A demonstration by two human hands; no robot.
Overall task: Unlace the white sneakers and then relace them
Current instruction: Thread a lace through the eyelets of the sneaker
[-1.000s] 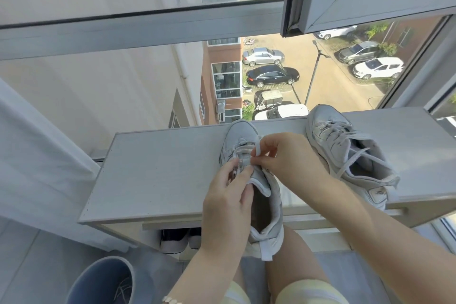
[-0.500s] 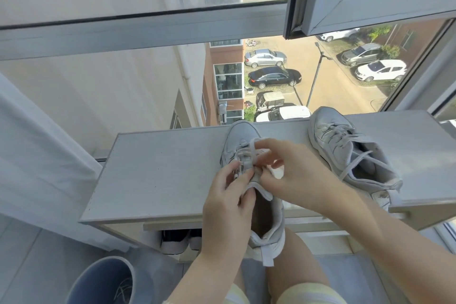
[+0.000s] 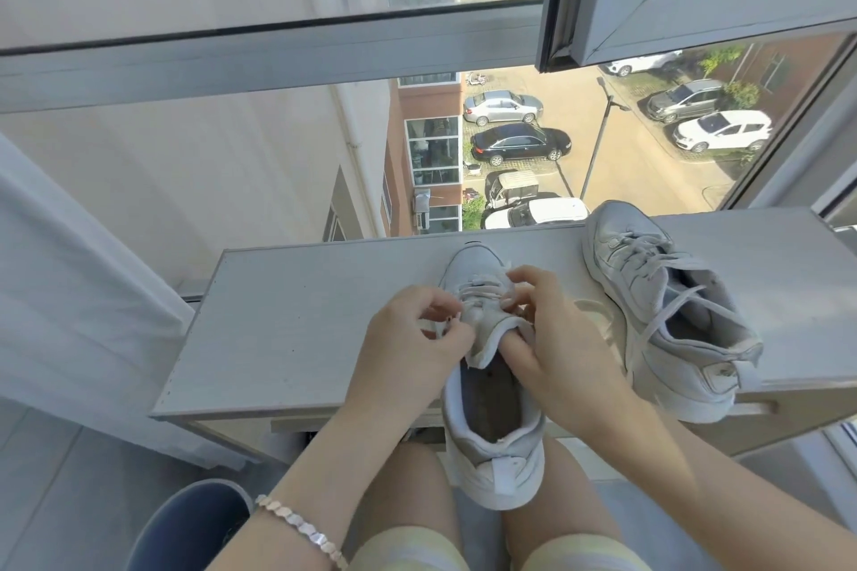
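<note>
We steady the near white leather sneaker (image 3: 491,389) on the pale wooden counter (image 3: 297,329); left hand (image 3: 408,352) and right hand (image 3: 552,352) each pinch its soft, limp flat lace (image 3: 480,292), best taken near the eyelets.

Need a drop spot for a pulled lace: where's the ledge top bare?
The ledge top is bare from its left end to the left hand. A smaller strip lies behind the second sneaker toward the right end. Crowded: the worked sneaker, right hand.
</note>
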